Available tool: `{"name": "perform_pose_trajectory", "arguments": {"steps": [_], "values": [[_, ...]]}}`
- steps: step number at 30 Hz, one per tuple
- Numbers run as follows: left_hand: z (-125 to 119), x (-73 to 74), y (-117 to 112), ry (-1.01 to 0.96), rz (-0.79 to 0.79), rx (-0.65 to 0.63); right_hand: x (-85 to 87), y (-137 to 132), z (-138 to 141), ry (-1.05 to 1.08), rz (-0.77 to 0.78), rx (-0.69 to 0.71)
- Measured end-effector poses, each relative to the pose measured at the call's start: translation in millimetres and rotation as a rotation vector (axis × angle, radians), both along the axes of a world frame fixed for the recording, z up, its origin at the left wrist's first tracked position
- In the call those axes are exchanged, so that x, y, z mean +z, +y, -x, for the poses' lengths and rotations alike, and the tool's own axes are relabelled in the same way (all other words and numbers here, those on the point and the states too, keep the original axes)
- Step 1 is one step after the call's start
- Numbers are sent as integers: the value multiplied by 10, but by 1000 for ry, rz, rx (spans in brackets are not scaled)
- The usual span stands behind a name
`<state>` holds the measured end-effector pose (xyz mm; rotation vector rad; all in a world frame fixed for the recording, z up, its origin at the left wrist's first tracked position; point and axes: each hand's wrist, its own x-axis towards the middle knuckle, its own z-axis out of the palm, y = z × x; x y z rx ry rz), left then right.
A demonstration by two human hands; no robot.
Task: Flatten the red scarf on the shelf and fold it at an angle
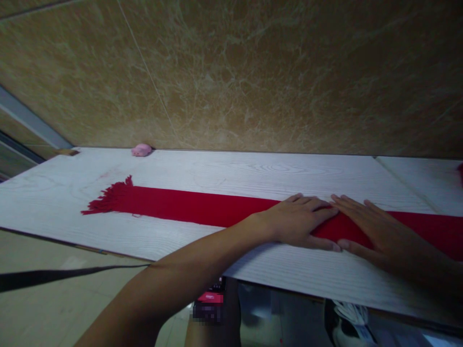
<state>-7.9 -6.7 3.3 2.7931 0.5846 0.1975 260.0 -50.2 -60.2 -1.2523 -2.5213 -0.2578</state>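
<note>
Press evenly with left hand (294, 221) and right hand (385, 231) flat atop red fringed scarf (195, 207), fingers (352, 207) outstretched (gripping nothing); avoid bunching.

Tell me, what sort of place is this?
Probably an indoor room, perhaps a workspace, though its exact use isn't clear: a marbled wall stands behind a long white wood-grain tabletop, with a pale floor below.
</note>
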Motion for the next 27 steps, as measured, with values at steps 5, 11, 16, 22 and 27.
{"name": "perform_pose_trajectory", "arguments": {"steps": [5,11,16,22,27], "values": [[5,-4,1,-12,14,-4,13,1,1,32,37,-3],[2,-6,22,3,16,-22,-5,-4,-14,47,90,-25],[4,6,20,8,-6,-24,-20,5,-31,62,111,-32],[6,20,9,19,-8,-13,-25,9,-30,66,94,-8],[7,17,1,-5,0,-8,-23,5,-39,83,105,-14]]}}
